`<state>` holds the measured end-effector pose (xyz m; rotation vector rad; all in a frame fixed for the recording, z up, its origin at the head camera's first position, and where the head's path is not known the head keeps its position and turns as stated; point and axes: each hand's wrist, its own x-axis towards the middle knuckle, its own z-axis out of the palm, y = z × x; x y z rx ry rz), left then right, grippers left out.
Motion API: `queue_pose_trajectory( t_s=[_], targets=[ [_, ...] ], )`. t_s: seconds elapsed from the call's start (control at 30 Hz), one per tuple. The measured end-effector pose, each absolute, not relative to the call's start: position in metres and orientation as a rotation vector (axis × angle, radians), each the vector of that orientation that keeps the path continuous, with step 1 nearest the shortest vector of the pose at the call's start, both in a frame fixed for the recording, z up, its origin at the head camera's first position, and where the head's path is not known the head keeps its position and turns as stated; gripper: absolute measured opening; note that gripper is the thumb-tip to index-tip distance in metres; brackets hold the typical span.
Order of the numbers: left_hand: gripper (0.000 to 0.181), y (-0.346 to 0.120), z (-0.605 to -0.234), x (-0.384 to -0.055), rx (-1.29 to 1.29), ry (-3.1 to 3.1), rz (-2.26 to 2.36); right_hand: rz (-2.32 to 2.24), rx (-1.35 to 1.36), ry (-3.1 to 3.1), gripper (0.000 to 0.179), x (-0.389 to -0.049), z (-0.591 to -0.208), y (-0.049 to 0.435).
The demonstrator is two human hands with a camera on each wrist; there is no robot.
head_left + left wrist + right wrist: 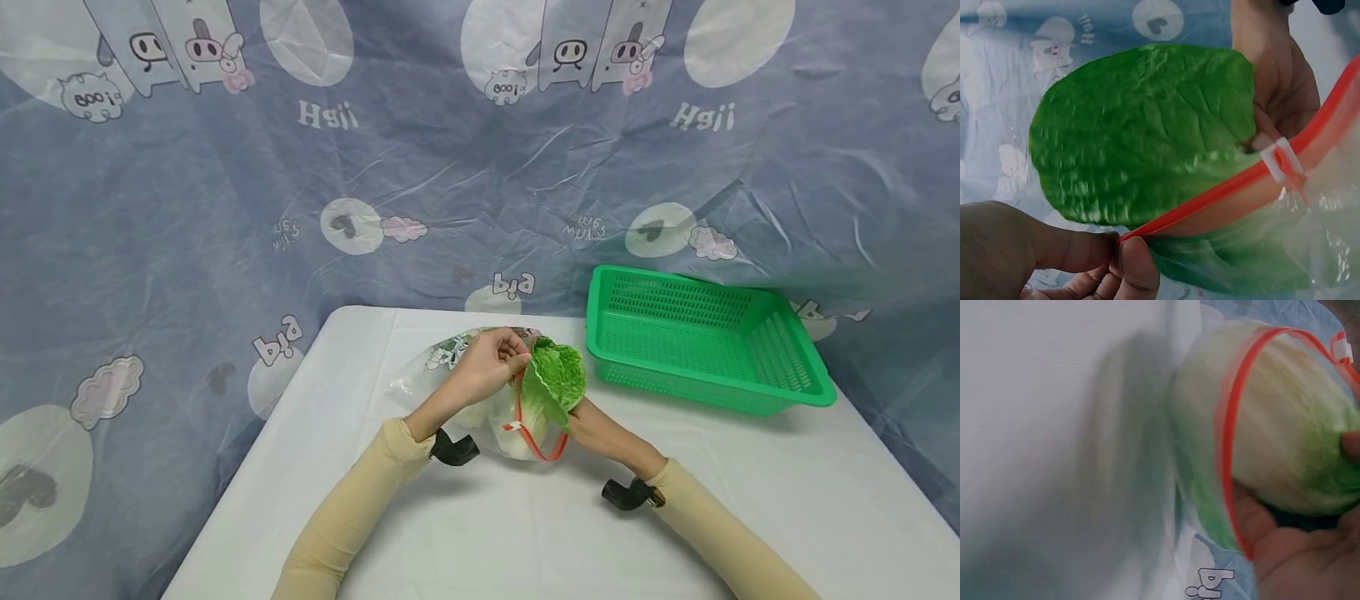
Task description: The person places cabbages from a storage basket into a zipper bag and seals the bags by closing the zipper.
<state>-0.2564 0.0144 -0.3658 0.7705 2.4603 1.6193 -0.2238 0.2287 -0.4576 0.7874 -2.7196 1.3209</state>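
Note:
A head of napa cabbage (pixel 557 373), green at the leafy end and pale lower down, lies partly inside a clear zip bag (pixel 416 379) with a red zip edge. My left hand (pixel 486 364) pinches that red edge between thumb and finger, as the left wrist view shows. From the other side my right hand (pixel 606 435) grips the cabbage at the bag's mouth. In the right wrist view its fingers (pixel 1254 515) reach past the red rim, under the cabbage. A white slider (pixel 1282 160) sits on the zip.
A green perforated plastic basket (pixel 712 387) stands at the back right of the white table (pixel 465 533). Behind the table hangs a blue-grey patterned cloth (pixel 435 167). A black wrist camera (pixel 454 448) is strapped at the left wrist, and another (pixel 626 495) at the right.

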Motion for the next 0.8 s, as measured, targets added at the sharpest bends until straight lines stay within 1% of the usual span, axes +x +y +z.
queue_pose_trajectory(
  t_s=[0.1, 0.23, 0.33, 0.4, 0.53, 0.67, 0.8],
  targets=[
    [0.007, 0.015, -0.366, -0.253, 0.793, 2.486, 1.583, 1.326, 0.759, -2.767, 0.05, -0.227, -0.456, 0.225],
    [0.007, 0.016, -0.364, -0.25, 0.82, 2.487, 1.597, 1.224, 0.664, -2.847, 0.041, -0.231, -0.457, 0.221],
    [0.007, 0.017, -0.362, -0.247, 0.843, 2.453, 1.606, 1.196, 0.518, -2.897, 0.044, -0.234, -0.458, 0.216],
    [0.007, 0.017, -0.361, -0.246, 0.849, 2.453, 1.593, 1.19, 0.417, -2.913, 0.049, -0.235, -0.458, 0.213],
    [0.006, 0.016, -0.359, -0.245, 0.834, 2.497, 1.563, 1.19, 0.28, -2.913, 0.057, -0.234, -0.457, 0.208],
    [0.006, 0.015, -0.359, -0.245, 0.821, 2.511, 1.549, 1.169, 0.22, -2.93, 0.056, -0.233, -0.454, 0.204],
    [0.006, 0.015, -0.359, -0.246, 0.845, 2.494, 1.531, 1.14, 0.226, -2.987, 0.048, -0.232, -0.448, 0.2]
  ],
)
